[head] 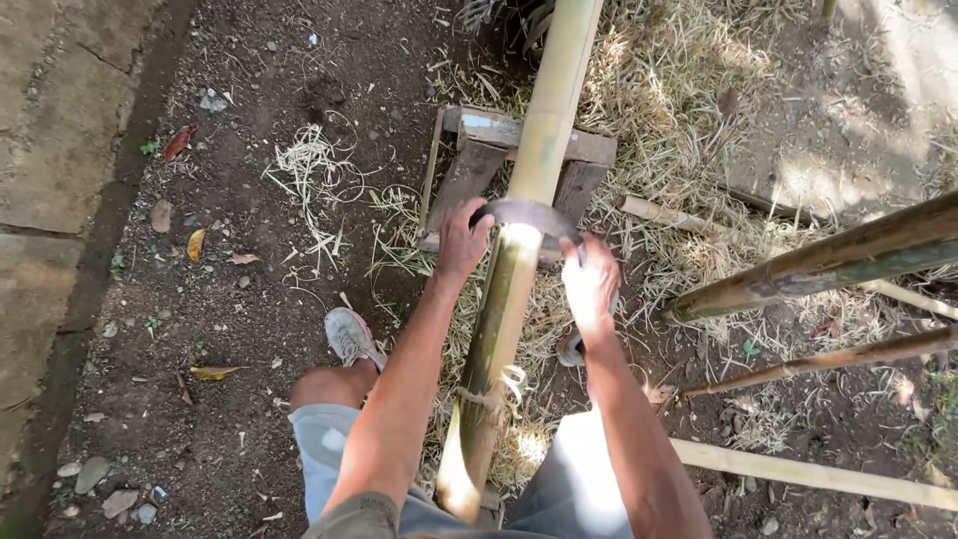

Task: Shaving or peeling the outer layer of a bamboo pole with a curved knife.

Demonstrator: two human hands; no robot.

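Listing by size, largest first.

Ground [230, 329]: bare dark soil, scattered with dry leaves, small stones and pale curled shavings; a thick mat of dry straw [679, 110] lay on the right half. A stone kerb [50, 170] ran down the left edge.

Bamboo pole [519, 250]: long, green-yellow, running from the top of the view down between the person's knees, its near end cut on a slant. It rested across a low wooden stand [479, 150]. Judged stiff, hard and fairly heavy for its length, with a smooth skin likely to slip under a loose grip; it looked best steadied by its own weight on the stand and against the body, not lifted by one end.

Spare poles [818, 265]: several thinner bamboo lengths, lying aslant on the right, apart from the worked pole.

Curved blade [527, 215]: a dark arc of metal set crosswise over the top of the pole, touching it, with a handle at each end. Judged rigid and sharp along its inner edge; the two ends were the only safe places to hold it.

Left hand [461, 240]: closed around the blade's left end, just left of the pole.

Right hand [591, 279]: closed around the blade's right end, just right of the pole. The hands were held apart, the pole between them.

Shoe [349, 334]: pale, worn, planted on the soil left of the pole.
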